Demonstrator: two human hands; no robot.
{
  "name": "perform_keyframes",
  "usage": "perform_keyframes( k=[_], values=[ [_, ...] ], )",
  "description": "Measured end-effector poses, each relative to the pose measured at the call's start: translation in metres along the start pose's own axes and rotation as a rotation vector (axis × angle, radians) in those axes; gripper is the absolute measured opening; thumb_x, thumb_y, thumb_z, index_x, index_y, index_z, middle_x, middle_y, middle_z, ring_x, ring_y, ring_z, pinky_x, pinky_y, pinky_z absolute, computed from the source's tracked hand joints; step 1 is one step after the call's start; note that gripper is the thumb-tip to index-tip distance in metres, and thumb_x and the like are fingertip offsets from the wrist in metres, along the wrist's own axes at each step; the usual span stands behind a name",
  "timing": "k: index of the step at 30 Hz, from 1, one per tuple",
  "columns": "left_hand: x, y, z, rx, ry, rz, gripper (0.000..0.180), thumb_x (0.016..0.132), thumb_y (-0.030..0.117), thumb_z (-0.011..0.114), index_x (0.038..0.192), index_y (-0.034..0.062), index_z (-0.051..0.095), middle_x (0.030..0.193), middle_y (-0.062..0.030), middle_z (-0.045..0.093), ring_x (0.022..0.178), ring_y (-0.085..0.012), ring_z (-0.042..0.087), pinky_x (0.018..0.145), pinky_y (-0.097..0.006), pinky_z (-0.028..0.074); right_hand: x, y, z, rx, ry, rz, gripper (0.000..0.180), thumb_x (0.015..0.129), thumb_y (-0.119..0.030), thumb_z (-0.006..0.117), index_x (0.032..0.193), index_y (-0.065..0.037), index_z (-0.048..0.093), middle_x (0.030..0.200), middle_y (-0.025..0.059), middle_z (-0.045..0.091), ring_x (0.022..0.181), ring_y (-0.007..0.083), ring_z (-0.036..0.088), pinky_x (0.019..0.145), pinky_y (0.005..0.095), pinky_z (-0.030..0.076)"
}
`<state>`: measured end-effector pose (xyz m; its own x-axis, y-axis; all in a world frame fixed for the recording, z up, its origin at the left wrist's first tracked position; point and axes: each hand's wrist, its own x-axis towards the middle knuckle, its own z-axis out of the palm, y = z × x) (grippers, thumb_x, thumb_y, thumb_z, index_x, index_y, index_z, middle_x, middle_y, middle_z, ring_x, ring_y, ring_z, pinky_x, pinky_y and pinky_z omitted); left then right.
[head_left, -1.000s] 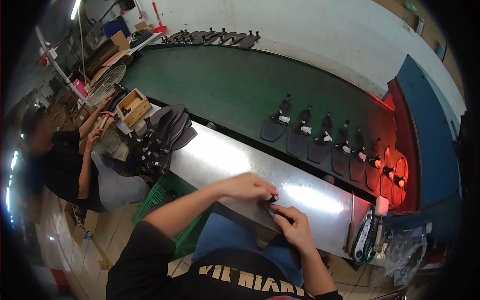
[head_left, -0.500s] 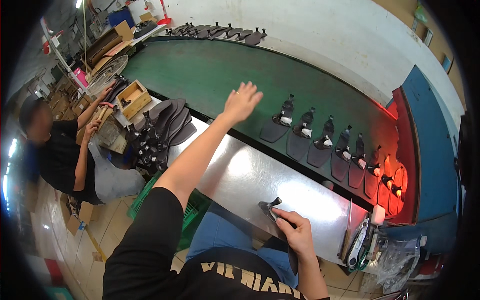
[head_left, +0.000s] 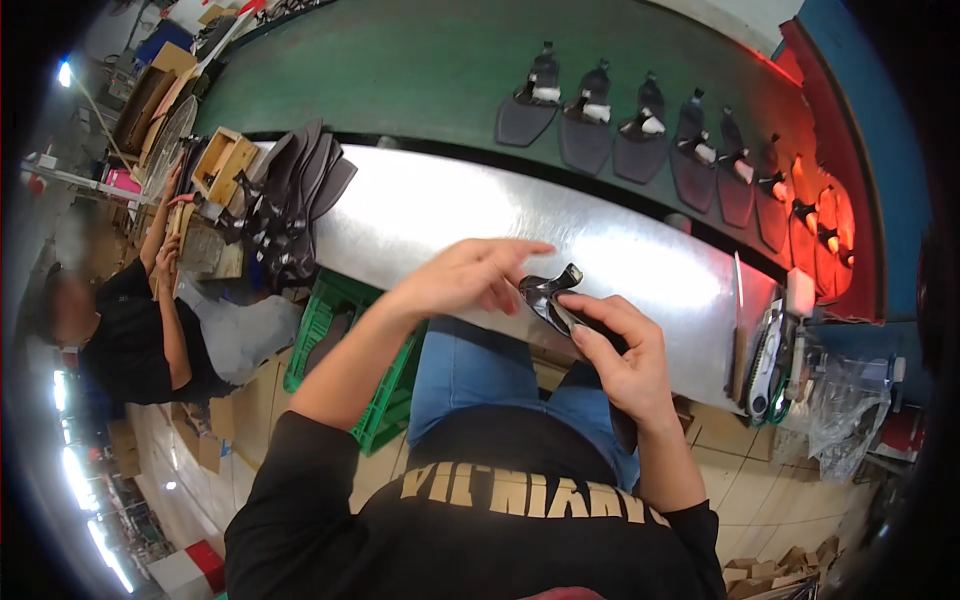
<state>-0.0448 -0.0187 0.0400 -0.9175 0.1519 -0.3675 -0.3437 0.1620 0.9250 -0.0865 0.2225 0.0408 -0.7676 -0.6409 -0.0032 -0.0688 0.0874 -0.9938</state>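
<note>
A black sandal piece is gripped between the fingers of the left hand and the right hand, held just above the near edge of the steel worktop; black soles are lined along the green belt.

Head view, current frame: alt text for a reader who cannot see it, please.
Both hands, left hand and right hand, hold a small black sandal strap piece above a shiny metal worktable. Beyond it, black sandal soles line a green conveyor belt.
</note>
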Motion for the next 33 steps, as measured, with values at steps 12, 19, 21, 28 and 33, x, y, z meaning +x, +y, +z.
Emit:
perform_keyframes(
  k=[12,19,21,28,33],
  values=[
    [-0.017,-0.036,0.067,-0.457,0.188,-0.019,0.045,0.1,0.042,0.041,0.094,0.004,0.065,0.07,-0.001,0.061,0.043,-0.0037,0.049,0.038,-0.016,0.036,-0.023,0.018,0.025,-0.119,0.006,-0.093,0.029,0.076,0.0,0.067,0.104,-0.006,0.071,0.086,0.0107,0.066,0.077,0.0204,0.063,0.07,0.0291,0.048],
    [-0.018,-0.046,0.084,-0.578,0.294,-0.083,0.038,0.1,0.034,0.047,0.08,0.0052,0.062,0.063,0.0031,0.054,0.039,-0.0015,0.035,0.035,-0.018,0.024,-0.029,0.023,0.021,-0.145,-0.04,-0.033,0.026,0.072,-0.002,0.071,0.098,-0.007,0.073,0.083,0.0089,0.064,0.074,0.0222,0.063,0.068,0.0311,0.049],
    [-0.019,-0.04,0.086,-0.54,0.307,-0.124,0.038,0.1,0.034,0.047,0.079,0.0053,0.062,0.061,0.0036,0.053,0.04,-0.0013,0.035,0.035,-0.018,0.024,-0.03,0.02,0.02,-0.236,-0.058,-0.066,0.026,0.072,-0.003,0.071,0.097,-0.008,0.073,0.081,0.0081,0.062,0.073,0.0229,0.062,0.067,0.0324,0.049],
    [-0.019,-0.043,0.084,-0.509,0.315,-0.336,0.037,0.099,0.035,0.049,0.08,0.0056,0.063,0.06,0.0037,0.053,0.038,-0.001,0.033,0.032,-0.018,0.022,-0.031,0.02,0.018,-0.585,-0.106,-0.379,0.029,0.071,-0.006,0.071,0.1,-0.01,0.072,0.087,0.0093,0.058,0.08,0.0255,0.06,0.068,0.0351,0.048],
    [-0.02,-0.041,0.08,-0.542,0.27,-0.431,0.037,0.098,0.035,0.05,0.082,0.0057,0.064,0.062,0.0036,0.054,0.037,-0.001,0.033,0.031,-0.018,0.021,-0.034,0.019,0.018,-0.615,-0.136,-0.42,0.035,0.069,-0.007,0.072,0.103,-0.011,0.07,0.091,0.0099,0.057,0.084,0.0258,0.059,0.069,0.0344,0.048]
  ],
)
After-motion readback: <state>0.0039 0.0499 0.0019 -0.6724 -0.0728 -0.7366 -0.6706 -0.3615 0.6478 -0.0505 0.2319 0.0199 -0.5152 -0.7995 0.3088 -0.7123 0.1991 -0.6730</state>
